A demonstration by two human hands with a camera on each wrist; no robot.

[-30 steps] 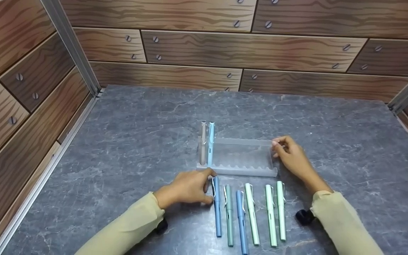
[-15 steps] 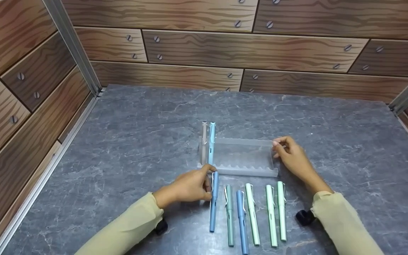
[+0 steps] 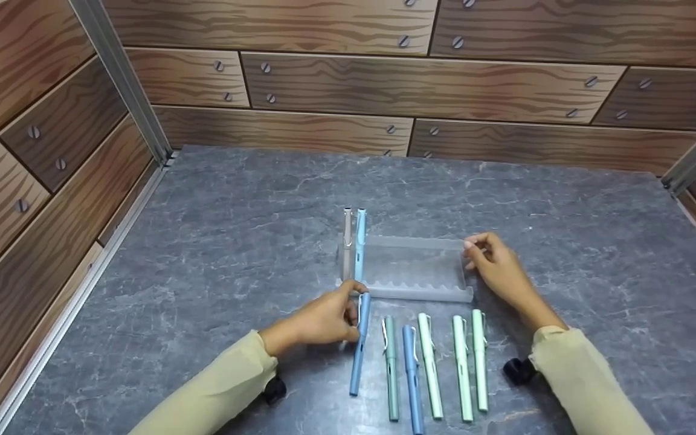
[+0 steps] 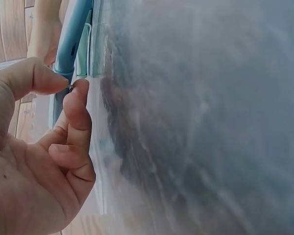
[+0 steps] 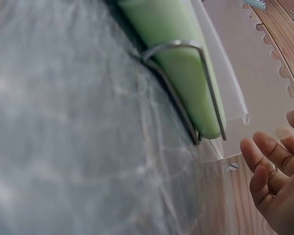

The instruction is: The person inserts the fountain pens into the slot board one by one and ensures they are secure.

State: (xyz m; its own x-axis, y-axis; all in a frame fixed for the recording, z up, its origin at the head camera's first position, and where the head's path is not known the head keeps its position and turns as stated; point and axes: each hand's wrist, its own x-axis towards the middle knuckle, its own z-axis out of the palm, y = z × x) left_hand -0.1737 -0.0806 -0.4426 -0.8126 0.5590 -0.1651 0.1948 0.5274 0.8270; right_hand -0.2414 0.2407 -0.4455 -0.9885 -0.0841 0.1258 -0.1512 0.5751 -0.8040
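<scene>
5 pens (image 3: pixel 431 365) lined up bottom ctr-right, L hand (image 3: pixel 324 317) just left of 'em pinching a blue pen (image 3: pixel 359 349). Mid-frame: clear rack (image 3: pixel 417 293) w/ 2 pens (image 3: pixel 360 241) at left end, R hand (image 3: pixel 499 269) at right edge, can't tell if gripping tbh.

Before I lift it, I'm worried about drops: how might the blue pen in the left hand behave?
The blue pen is probably stiff: it looks straight. With the left hand holding it nearer one end, it may swivel.
</scene>
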